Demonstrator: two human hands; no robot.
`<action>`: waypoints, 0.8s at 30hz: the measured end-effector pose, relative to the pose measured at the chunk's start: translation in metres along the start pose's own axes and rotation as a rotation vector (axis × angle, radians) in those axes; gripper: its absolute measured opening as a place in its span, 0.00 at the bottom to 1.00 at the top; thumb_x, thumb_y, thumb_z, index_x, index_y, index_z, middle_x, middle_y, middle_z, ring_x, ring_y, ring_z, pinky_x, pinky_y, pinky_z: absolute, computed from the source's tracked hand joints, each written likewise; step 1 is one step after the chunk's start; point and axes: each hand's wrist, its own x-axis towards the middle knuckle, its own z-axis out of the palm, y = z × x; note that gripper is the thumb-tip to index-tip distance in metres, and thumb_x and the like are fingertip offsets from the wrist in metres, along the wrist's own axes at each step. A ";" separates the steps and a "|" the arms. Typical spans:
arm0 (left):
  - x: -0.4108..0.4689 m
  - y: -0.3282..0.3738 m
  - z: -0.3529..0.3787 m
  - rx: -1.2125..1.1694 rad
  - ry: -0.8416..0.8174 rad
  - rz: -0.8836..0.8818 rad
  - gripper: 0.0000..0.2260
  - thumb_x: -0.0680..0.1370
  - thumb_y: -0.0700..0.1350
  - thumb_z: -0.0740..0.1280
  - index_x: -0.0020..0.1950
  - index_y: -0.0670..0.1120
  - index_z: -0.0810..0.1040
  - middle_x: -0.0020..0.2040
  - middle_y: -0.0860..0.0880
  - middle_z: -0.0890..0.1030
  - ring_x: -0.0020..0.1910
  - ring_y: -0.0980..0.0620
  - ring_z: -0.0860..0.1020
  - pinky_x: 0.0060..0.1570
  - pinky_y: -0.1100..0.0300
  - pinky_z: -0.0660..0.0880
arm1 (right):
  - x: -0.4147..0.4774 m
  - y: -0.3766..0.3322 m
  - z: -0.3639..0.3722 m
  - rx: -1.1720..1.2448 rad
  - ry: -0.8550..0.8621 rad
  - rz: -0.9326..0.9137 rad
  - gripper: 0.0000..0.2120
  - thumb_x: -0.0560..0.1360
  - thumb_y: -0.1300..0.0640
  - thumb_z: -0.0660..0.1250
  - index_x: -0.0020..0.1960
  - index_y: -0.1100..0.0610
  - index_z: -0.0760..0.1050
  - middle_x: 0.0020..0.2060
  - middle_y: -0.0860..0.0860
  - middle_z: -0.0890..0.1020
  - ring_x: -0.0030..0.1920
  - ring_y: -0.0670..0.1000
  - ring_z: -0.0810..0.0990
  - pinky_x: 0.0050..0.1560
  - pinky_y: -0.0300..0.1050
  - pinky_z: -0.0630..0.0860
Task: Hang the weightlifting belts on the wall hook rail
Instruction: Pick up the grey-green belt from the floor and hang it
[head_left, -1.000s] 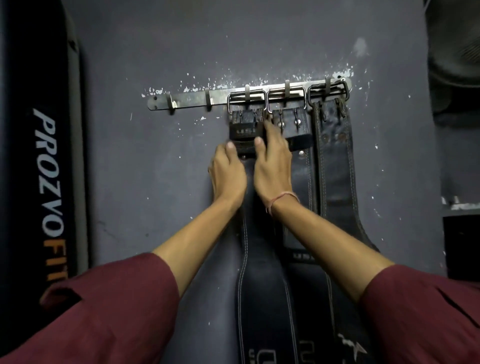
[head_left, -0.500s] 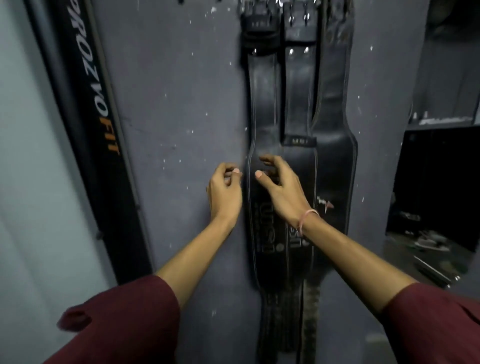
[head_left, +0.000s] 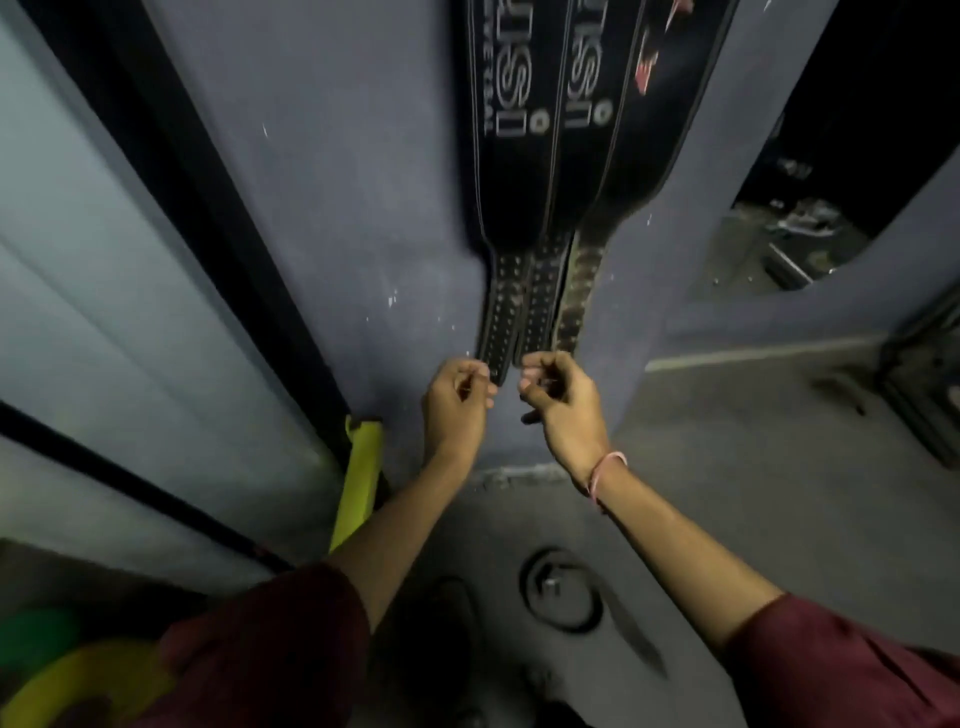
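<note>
Here we are looking down along a grey-blue wall (head_left: 363, 182), where three black belts are hanging side by side, their upper parts running out of the top of the view. The left belt (head_left: 511, 171) is showing big pale letters "USI" with a smaller "…VERSAL" beside them, cut off above. The middle belt (head_left: 576, 171) is carrying the same "USI" letters. The right belt (head_left: 654, 130) is showing only a red and white mark that we cannot read. Their narrow ends with rows of holes are pointing down toward the grey floor (head_left: 753, 441). Our left hand (head_left: 454, 410) is curling its fingers at the tip of the left belt, and our right hand (head_left: 563, 410), wearing a pink thread (head_left: 605, 473) on the wrist, is curling its fingers at the tip of the middle belt. It is blurry there, so we cannot tell whether the fingers are pinching the tips or only touching them.
</note>
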 end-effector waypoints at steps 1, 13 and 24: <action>-0.011 -0.022 0.003 0.005 -0.016 -0.045 0.08 0.80 0.37 0.63 0.45 0.47 0.76 0.34 0.50 0.80 0.32 0.55 0.76 0.33 0.62 0.73 | -0.008 0.025 0.000 -0.004 -0.015 0.055 0.09 0.77 0.68 0.63 0.54 0.59 0.75 0.42 0.49 0.77 0.44 0.51 0.77 0.43 0.52 0.79; -0.094 -0.332 0.098 0.278 -0.306 -0.428 0.07 0.80 0.41 0.65 0.45 0.52 0.74 0.41 0.51 0.79 0.40 0.56 0.76 0.45 0.57 0.73 | -0.066 0.355 -0.044 -0.157 -0.098 0.642 0.07 0.79 0.68 0.62 0.54 0.59 0.75 0.42 0.55 0.78 0.42 0.56 0.76 0.31 0.34 0.73; -0.095 -0.673 0.226 0.280 -0.495 -0.598 0.13 0.82 0.41 0.63 0.64 0.36 0.75 0.58 0.42 0.79 0.60 0.42 0.78 0.59 0.60 0.73 | -0.018 0.745 -0.077 -0.690 -0.272 0.612 0.22 0.77 0.67 0.63 0.71 0.65 0.68 0.71 0.62 0.69 0.72 0.62 0.66 0.73 0.55 0.64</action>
